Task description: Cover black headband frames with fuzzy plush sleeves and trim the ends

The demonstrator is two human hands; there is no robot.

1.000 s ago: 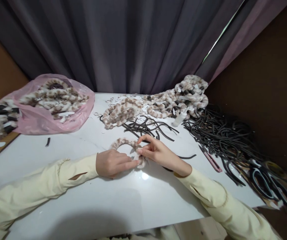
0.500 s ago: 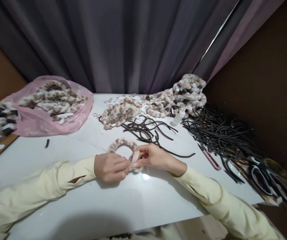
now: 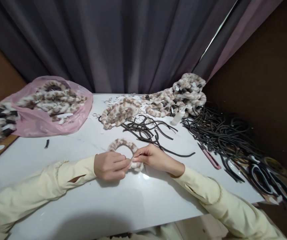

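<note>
A fluffy white-and-brown plush ring (image 3: 118,143) lies on the table in front of me. My left hand (image 3: 111,166) pinches the ring's near side, its fingers curled closed. From the other side my right hand (image 3: 154,159) is closed on the same near part, thumb and forefinger pressed together there. Beneath the right thumb a small white strip (image 3: 134,164) shows against the fur. The fingertips of both hands almost meet, and they hide much of that part of the ring.
Black cords (image 3: 145,130) lie just beyond the ring, with more plush rings (image 3: 120,111) behind. A pink bag (image 3: 80,120) of rings stands left. To the right are a small bottle (image 3: 178,116), a heap of cords (image 3: 215,133), a pink cutter (image 3: 210,158) and scissors (image 3: 262,180).
The white strip, which stood up between my right fingers, now lies down against the ring. My right fingers have lowered slightly; my left hand stays about where it was.
</note>
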